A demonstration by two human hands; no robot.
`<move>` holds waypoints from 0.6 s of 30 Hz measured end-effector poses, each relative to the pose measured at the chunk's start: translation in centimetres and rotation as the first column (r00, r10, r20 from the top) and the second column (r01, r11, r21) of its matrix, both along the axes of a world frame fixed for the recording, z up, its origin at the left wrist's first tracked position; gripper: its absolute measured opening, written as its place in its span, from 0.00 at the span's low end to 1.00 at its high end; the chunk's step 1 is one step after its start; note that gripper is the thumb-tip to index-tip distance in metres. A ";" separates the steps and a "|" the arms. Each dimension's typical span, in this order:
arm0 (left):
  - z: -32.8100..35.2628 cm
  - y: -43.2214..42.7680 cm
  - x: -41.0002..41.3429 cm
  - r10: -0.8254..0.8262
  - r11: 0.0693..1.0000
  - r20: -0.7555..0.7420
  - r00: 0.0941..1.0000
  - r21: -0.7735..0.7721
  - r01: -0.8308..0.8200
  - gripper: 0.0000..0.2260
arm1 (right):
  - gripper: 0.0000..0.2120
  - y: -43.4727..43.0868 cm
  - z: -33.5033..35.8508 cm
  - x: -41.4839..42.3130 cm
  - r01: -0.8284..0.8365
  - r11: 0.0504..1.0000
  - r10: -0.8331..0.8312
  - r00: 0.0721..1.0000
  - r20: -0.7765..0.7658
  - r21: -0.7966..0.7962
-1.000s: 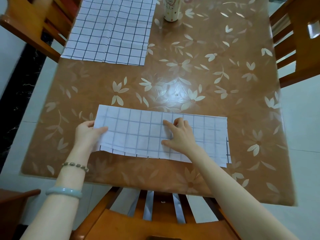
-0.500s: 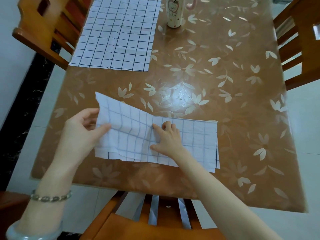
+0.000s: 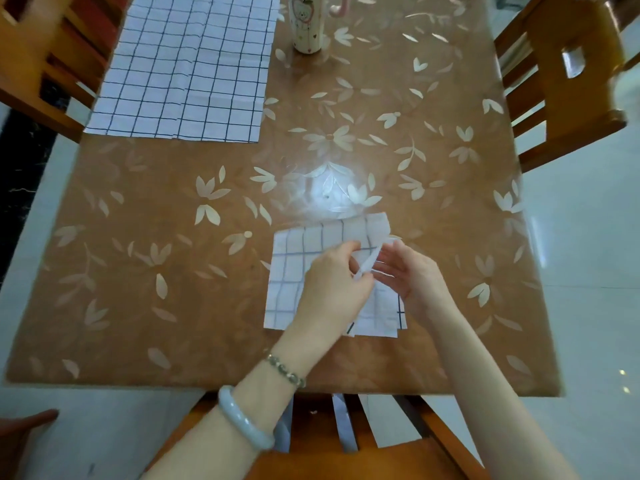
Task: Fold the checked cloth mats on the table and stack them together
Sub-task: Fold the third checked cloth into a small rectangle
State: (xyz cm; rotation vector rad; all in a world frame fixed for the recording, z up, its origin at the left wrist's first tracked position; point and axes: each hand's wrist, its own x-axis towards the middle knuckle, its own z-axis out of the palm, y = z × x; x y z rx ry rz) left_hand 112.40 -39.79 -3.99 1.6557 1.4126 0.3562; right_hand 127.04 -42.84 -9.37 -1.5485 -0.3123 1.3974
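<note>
Checked cloth mat number one is sitting near the front edge of the surface, a bit right of the middle. It's folded into a roughly square packet with a few layers showing along the near edge, and they don't line up perfectly down there. One edge of the top layer is lifted off the packet, standing up as a thin white strip between the two hands.

The left hand lies over the middle of the packet, with thumb and forefinger curled in and pinching that raised edge. The right hand is just beside it on the packet's right side. Its fingers are held out fairly straight, the tips against the lifted strip and not wrapped round it as far as I can see. The two hands nearly touch at the strip.

The other checked mat is well apart at the far left corner of the surface. It's spread flat and fully open, with fold creases showing and its left side right at the surface's edge.

A tall mug with an apple picture and a pink handle stands just beside that mat's right side, at the far edge.

The surface is brown with a pale leaf-and-flower print and a bright glare patch just beyond the folded mat. There are wooden chairs at the far left, on the right and tucked in at the near side. The left wrist wears a beaded bracelet and a pale bangle.
</note>
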 end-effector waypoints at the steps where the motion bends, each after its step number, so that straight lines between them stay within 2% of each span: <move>1: -1.1 -0.1 1.0 0.007 1.000 -0.009 1.000 -0.024 -0.008 0.22 | 0.13 -0.3 -0.4 0.4 0.023 0.999 -0.025 0.998 -0.053 -0.036; 4: -3.8 -0.9 2.9 0.023 0.981 0.004 1.000 -0.193 -0.022 0.32 | 0.29 -0.6 -2.3 0.8 0.006 0.987 -0.025 0.993 -0.117 -0.161; 6: -5.1 -1.3 2.6 0.020 0.974 -0.001 1.000 -0.225 -0.020 0.33 | 0.34 -0.8 -3.6 0.7 0.005 0.975 -0.009 1.000 -0.018 -0.221; 8: -6.7 -1.1 0.7 0.010 0.998 -0.107 0.994 -0.055 -0.016 0.33 | 0.23 -1.1 -3.9 0.6 -0.008 0.974 0.058 0.974 0.218 -0.226; 9: -7.5 -0.6 -0.8 0.012 0.998 -0.185 0.983 0.060 -0.001 0.34 | 0.14 -1.2 -3.9 0.6 -0.014 0.975 0.088 0.939 0.333 -0.220; 10: -8.5 0.0 -2.2 0.009 0.987 -0.253 0.967 0.155 0.031 0.34 | 0.10 -1.3 -4.0 0.6 -0.005 0.975 0.103 0.898 0.427 -0.224; 13: -11.1 1.8 -5.9 -0.064 0.947 -0.384 0.921 0.268 0.177 0.33 | 0.14 -1.2 -4.3 0.4 0.023 0.977 0.104 0.814 0.571 -0.212; 16: -13.0 2.7 -7.8 -0.209 0.884 -0.508 0.836 0.267 0.383 0.33 | 0.14 -0.6 -4.6 0.3 0.031 0.984 0.092 0.748 0.657 -0.173; 18: -13.9 2.9 -8.1 -0.259 0.852 -0.571 0.779 0.245 0.463 0.32 | 0.13 -0.1 -4.6 0.3 0.027 0.990 0.079 0.709 0.701 -0.139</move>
